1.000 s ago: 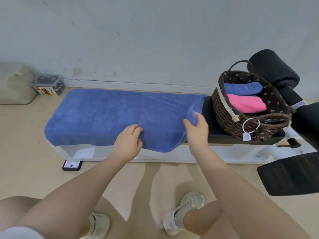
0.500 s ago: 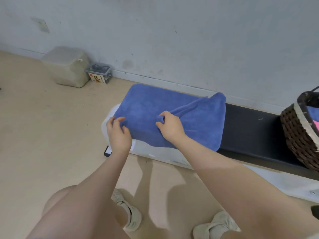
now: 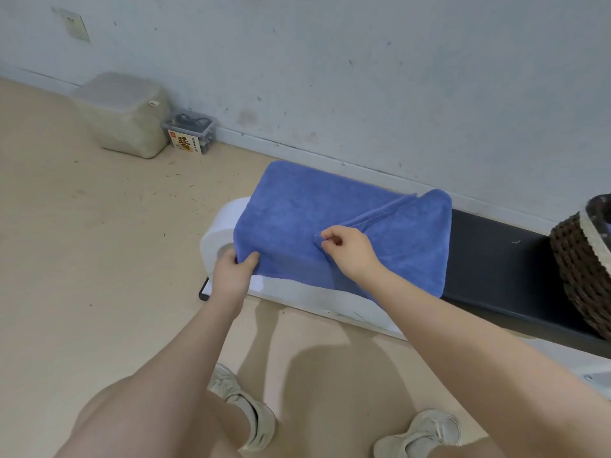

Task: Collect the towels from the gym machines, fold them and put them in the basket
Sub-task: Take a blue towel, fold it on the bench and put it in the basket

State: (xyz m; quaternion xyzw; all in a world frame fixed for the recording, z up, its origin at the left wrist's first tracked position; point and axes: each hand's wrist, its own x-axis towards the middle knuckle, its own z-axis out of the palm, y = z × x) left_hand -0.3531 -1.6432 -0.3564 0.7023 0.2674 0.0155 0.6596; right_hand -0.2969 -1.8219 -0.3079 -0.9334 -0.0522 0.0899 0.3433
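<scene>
While the blue towel (image 3: 297, 209) lies folded over on itself across the left end of the bench (image 3: 496, 259), both hands keep a hold on its near edge. The left hand (image 3: 231, 276) grips the towel's near left corner where the cloth hangs over the bench's white rounded end, thumb on top of the fabric and fingers tucked beneath it. The right hand (image 3: 347, 249) pinches the corner of the upper layer between thumb and curled fingers, near the middle of the towel's front edge, with that layer running as a diagonal flap back toward the far right corner of the towel. The right part of the towel is doubled, and its fold sits rounded at the far edge, close to the wall (image 3: 330, 61). To the right of the towel the bench's black padded top lies bare, and at its right end stands the dark woven basket (image 3: 582, 269), only its left side in view, well apart from the towel. The white base of the bench runs along the near edge below the cloth. On the floor (image 3: 82, 242) by the wall, beyond the bench's left end, sit a pale lidded bin (image 3: 122, 114) and, just beside it, a small clear box (image 3: 191, 132) with a printed label. The person's bare knees and two light shoes (image 3: 244, 404) show at the bottom of the view.
</scene>
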